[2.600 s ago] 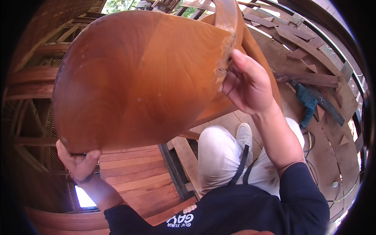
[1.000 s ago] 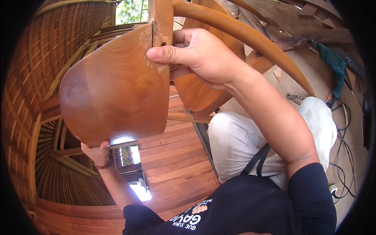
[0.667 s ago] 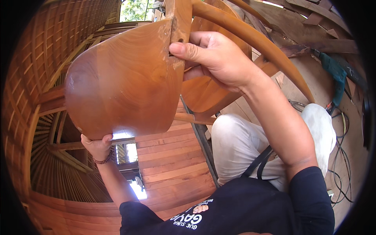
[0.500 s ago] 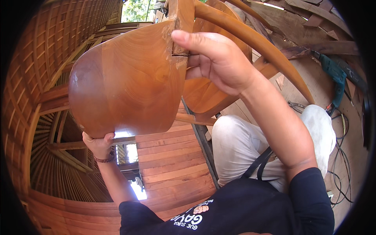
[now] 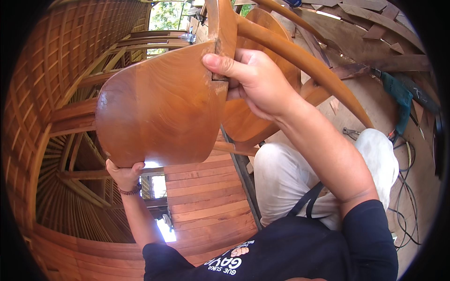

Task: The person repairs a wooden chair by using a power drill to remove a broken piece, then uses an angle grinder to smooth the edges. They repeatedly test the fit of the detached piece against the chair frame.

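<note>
A wooden chair (image 5: 159, 107) with a broad, curved, rounded panel is raised in front of me at the left. My left hand (image 5: 124, 176) grips the panel's lower edge, thumb on the near face and the other fingers hidden behind. My right hand (image 5: 260, 82) is closed around the panel's right edge, beside the joint where it meets an upright post (image 5: 219, 23). Its thumb presses on the face, close to a dark notch and pale rough patches. Beyond that hand, a long curved rail (image 5: 300, 47) and a second rounded panel (image 5: 253, 119) show.
On the right floor lie a teal power drill (image 5: 398, 98), pliers (image 5: 350, 133) and a looped black cable (image 5: 408, 187). Wood offcuts (image 5: 375, 30) are heaped at the far right. Reddish planks (image 5: 206, 192) lie below the chair, and wooden lattice (image 5: 70, 61) rises at the left.
The chair has shifted a little right and downward, its panel tilting slightly. Both hands have moved with it and keep their grip.
</note>
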Demonstrator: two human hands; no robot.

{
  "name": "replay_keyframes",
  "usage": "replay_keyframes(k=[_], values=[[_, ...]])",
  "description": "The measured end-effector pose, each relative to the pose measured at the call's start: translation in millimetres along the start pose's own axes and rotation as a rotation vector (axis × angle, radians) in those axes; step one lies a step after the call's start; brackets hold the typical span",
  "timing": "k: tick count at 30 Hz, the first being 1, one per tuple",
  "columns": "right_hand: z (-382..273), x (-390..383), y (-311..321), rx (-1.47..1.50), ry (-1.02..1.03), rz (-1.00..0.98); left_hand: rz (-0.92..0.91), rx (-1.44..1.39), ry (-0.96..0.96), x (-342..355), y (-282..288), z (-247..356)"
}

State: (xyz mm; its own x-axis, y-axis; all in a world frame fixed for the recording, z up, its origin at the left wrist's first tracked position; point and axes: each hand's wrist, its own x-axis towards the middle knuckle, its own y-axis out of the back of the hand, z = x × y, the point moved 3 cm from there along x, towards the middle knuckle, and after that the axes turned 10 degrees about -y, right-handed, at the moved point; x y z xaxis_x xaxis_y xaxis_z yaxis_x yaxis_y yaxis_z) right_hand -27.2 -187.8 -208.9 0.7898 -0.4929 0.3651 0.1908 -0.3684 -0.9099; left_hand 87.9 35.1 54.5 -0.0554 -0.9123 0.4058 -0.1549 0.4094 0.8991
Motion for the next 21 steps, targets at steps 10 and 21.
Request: replay_keyframes(k=[10,21], values=[[-14.7,-0.8,2.4,-0.164,-0.034,0.034,-0.136,0.028,0.047,4.4,11.5,-8.5],[-59.0,7.8,32.3,-1.591,0.510,0.616,-0.144,-0.028,0.018,9.3,-0.4,5.5]])
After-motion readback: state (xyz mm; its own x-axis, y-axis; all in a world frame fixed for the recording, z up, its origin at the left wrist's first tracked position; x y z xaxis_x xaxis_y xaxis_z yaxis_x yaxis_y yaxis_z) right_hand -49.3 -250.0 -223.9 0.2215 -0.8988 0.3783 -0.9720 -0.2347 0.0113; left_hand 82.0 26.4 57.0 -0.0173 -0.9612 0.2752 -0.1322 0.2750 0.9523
